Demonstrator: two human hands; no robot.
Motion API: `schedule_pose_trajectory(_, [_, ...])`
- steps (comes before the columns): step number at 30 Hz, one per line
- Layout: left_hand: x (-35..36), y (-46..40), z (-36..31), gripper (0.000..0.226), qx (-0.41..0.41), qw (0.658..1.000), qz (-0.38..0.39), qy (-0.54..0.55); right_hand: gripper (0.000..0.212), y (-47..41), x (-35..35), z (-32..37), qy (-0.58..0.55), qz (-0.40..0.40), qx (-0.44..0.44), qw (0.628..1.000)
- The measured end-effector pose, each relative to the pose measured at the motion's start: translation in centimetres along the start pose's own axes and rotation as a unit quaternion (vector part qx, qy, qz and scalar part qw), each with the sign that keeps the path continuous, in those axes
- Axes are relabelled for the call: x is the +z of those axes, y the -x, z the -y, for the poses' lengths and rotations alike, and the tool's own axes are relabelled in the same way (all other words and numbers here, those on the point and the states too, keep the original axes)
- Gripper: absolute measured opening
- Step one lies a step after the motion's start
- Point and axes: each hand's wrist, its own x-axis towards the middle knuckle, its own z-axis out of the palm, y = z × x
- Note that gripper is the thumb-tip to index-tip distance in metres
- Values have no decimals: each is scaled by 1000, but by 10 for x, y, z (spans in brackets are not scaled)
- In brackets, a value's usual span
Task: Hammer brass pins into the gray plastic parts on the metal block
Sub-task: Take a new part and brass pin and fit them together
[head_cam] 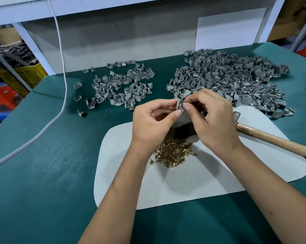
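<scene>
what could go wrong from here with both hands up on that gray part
1. The left hand and right hand pinch one gray part above the metal block; a slip could drop it into the brass pins below.
2. The hammer lies by the right wrist, so a careless elbow might knock it.
3. The big pile of parts spills onto the white mat, so pieces could get mixed up.

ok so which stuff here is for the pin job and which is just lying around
For the job: gray plastic part pinched by left hand and right hand; brass pins; metal block; hammer.
Lying about: white cable; yellow crate.
</scene>
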Motion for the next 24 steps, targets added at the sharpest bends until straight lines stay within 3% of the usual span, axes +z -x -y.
schedule_pose_trajectory(4, [7, 1, 2, 23, -9, 999, -34, 3, 5, 1, 1, 1, -3, 8, 25, 1000])
schedule_pose_trajectory(13, [12, 5, 4, 20, -48, 997, -33, 47, 5, 5, 4, 9, 12, -8, 51, 999])
schedule_pose_trajectory(24, [11, 7, 4, 26, -9, 999, -12, -32, 5, 6, 8, 11, 7, 0, 91, 996])
